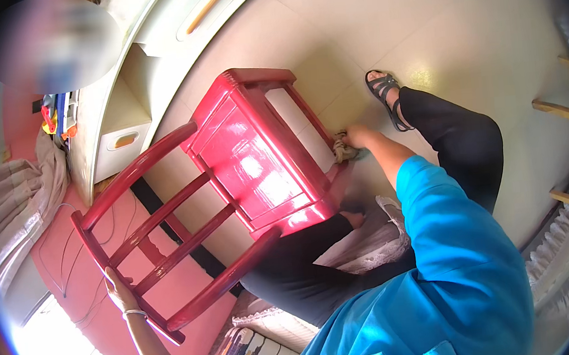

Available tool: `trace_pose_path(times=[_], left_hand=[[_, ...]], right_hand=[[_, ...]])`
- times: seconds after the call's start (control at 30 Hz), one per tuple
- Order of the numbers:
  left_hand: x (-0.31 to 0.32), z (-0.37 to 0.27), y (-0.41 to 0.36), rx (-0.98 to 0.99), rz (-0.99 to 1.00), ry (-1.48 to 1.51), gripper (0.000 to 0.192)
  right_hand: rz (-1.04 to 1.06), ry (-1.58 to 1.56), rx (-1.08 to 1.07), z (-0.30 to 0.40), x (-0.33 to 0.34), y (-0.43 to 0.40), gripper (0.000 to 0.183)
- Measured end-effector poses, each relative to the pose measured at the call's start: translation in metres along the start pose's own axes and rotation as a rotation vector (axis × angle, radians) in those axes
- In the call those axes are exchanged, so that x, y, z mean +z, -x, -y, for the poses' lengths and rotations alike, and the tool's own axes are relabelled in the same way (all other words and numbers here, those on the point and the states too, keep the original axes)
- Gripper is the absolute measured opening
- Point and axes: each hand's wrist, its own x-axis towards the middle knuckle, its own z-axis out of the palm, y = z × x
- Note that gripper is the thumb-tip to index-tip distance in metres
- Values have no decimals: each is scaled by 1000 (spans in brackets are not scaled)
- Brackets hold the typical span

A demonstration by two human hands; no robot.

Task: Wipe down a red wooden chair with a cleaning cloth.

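Observation:
A glossy red wooden chair (257,159) stands tilted before me, its slatted backrest towards the lower left. My left hand (120,291) grips the top rail of the backrest, with a bangle on the wrist. My right hand (355,137) holds a crumpled beige cloth (344,151) against the lower part of a chair leg, beyond the seat. The fingers of the right hand are partly hidden by the cloth.
White curved furniture with a small drawer (120,145) stands at the upper left. Cables hang on the pink wall (73,252) beside a curtain (22,195). A lace-edged fabric cover (277,325) lies below me. Wooden pieces (563,112) jut in at the right.

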Motion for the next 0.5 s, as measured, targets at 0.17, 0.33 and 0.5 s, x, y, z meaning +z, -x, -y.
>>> trace_pose_path(times=[0.17, 0.33, 0.5], left_hand=[[20, -10, -5, 76, 8, 6, 62], [14, -22, 13, 87, -17, -5, 65], [12, -18, 14, 105, -51, 3, 63]], right_hand=[[-335, -972, -324, 84, -63, -51, 45], [-548, -1013, -564, 164, -37, -30, 60], [-483, -765, -550, 118, 25, 78, 48]])
